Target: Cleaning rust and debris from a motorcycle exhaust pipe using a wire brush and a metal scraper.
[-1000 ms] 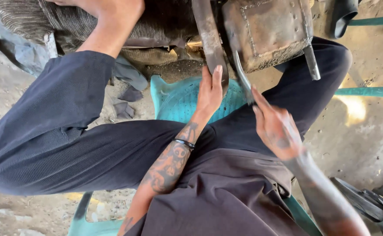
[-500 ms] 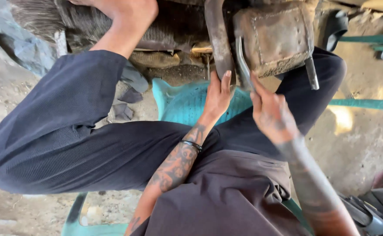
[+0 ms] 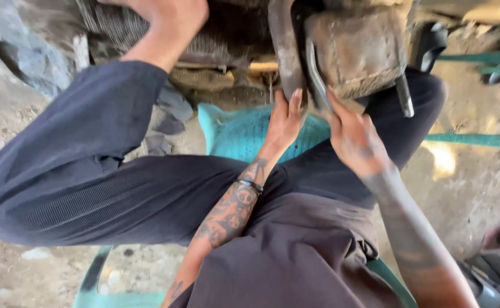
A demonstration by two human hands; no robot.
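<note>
Trouser leg [image 3: 79, 177], dark, fills the 9 o'clock side of your view, knee bent, with a bare foot [image 3: 167, 23] pressed against the grimy ribbed part [image 3: 119, 28] at 11 o'clock. Concrete floor [image 3: 10, 131] shows grey and dusty beyond it. Between your legs lies a teal cloth [image 3: 233, 134], just under the work.

Your left hand [image 3: 284, 122], wrist banded and forearm tattooed, reaches up at 12 o'clock. Its fingers are spread flat, not closed, and the fingertips [image 3: 297, 97] touch the lower end of a curved rusty metal bar [image 3: 284, 51] that hangs down from the top edge.

Just right of that bar sits a rusty metal block [image 3: 364, 51], boxy and caked with dirt, at 1 o'clock. A narrow grey metal rod [image 3: 315, 82] runs slanted across the block's left face, between bar and block. Your right hand [image 3: 355, 140] comes up beneath the block; its fingers meet the rod's lower end, but motion blur hides the grip, so you cannot tell whether the hand is clamped on it or only resting there.

Farther right, at 3 o'clock, a teal frame [image 3: 478, 140] lies on sunlit floor. At 5 o'clock a dark sandal [image 3: 498, 276] sits near your right elbow.
</note>
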